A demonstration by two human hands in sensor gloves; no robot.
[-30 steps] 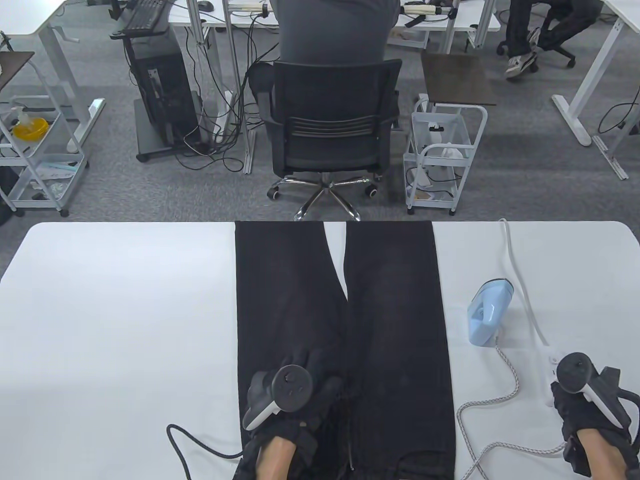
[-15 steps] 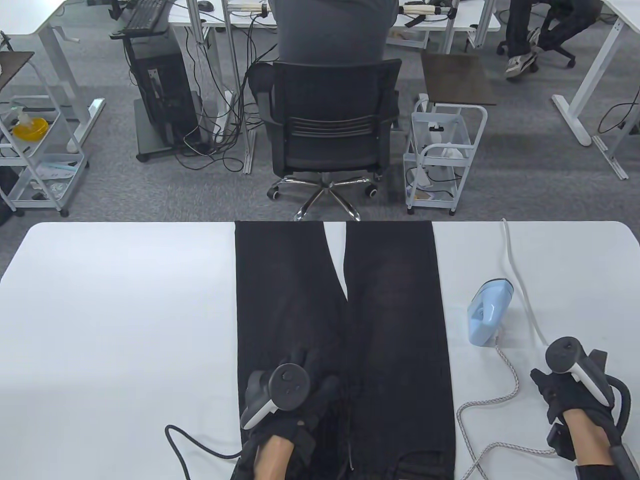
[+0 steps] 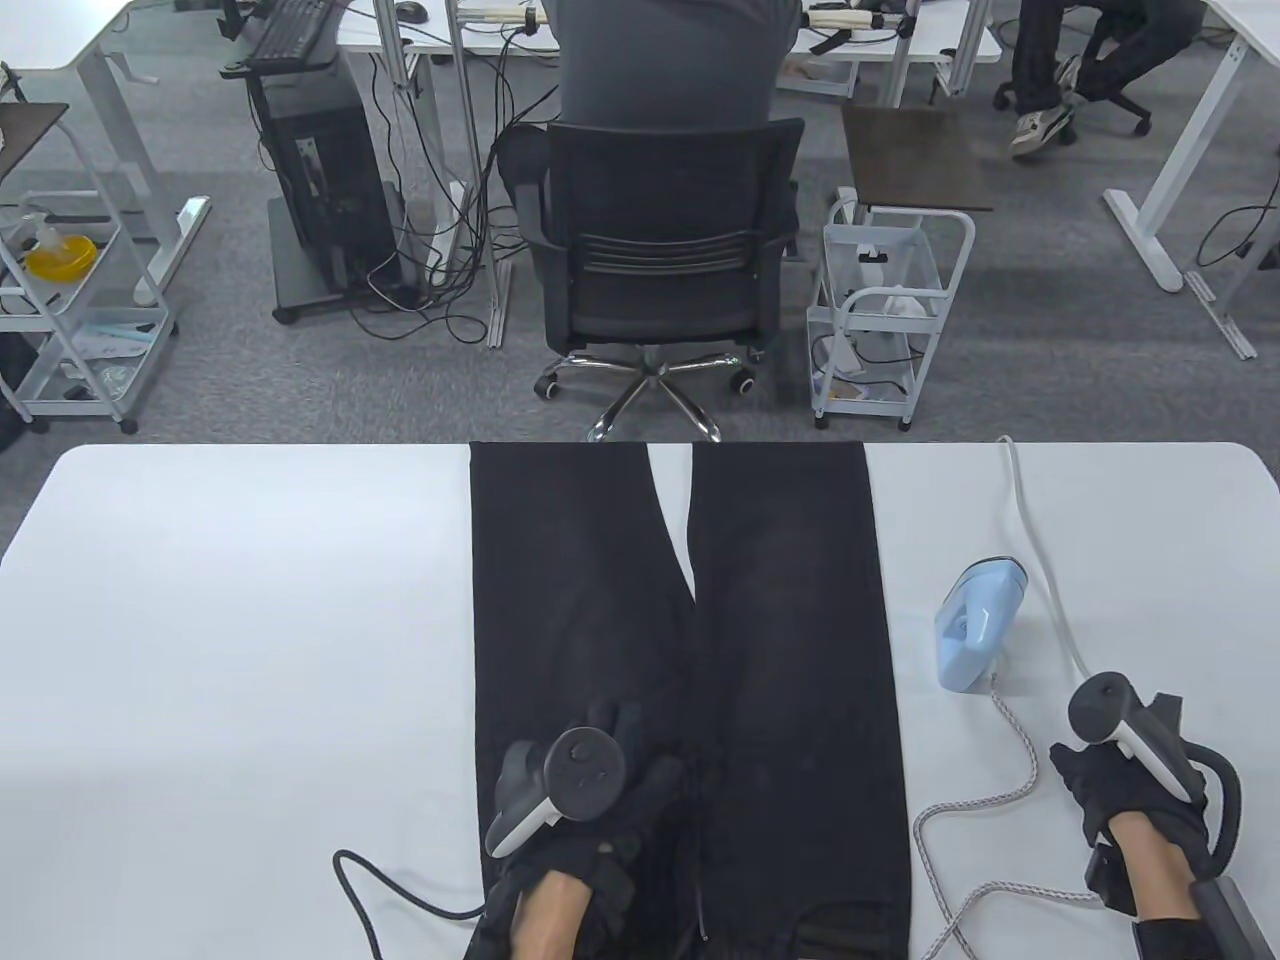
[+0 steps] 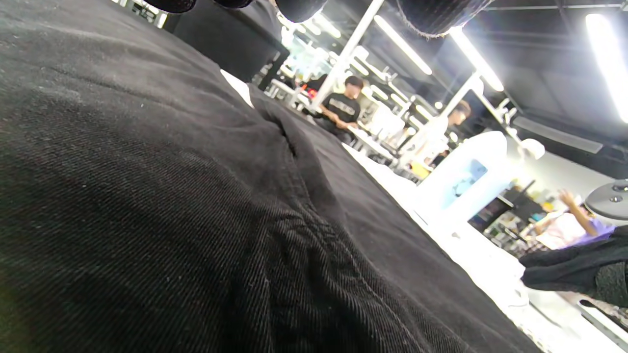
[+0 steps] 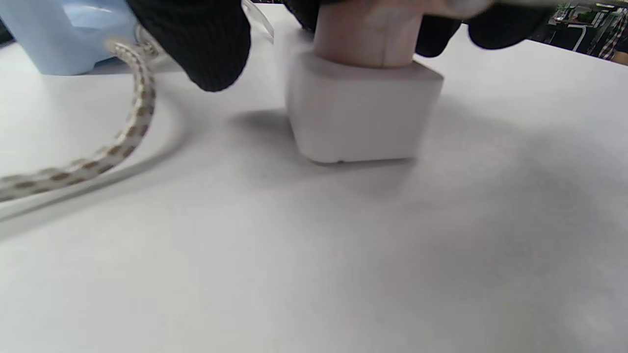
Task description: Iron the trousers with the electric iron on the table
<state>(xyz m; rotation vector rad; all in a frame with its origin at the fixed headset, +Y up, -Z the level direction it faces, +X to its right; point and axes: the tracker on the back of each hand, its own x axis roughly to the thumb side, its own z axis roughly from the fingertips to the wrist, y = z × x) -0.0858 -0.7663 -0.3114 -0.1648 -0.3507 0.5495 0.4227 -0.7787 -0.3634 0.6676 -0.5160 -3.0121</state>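
On the white table (image 3: pixel 250 620), the black trousers (image 3: pixel 780 620) are laid out flat along the middle, with the waist at the near edge and the two legs pointing to the far edge. This part of the preparation is judged as done. No part of the cloth is yet touched by the iron (image 3: pixel 975 625), which is stood upright just beside the right leg, so the ironing itself is all left. The left hand (image 3: pixel 590 790) is rested flat on the upper trousers, with fingers spread and nothing gripped. By the right hand (image 3: pixel 1125 790), near the iron, a white plug block (image 5: pixel 363 110) is touched from above; whether the plug is pinched cannot be told. The woven cord (image 3: pixel 985 795) is lain loose beside it.
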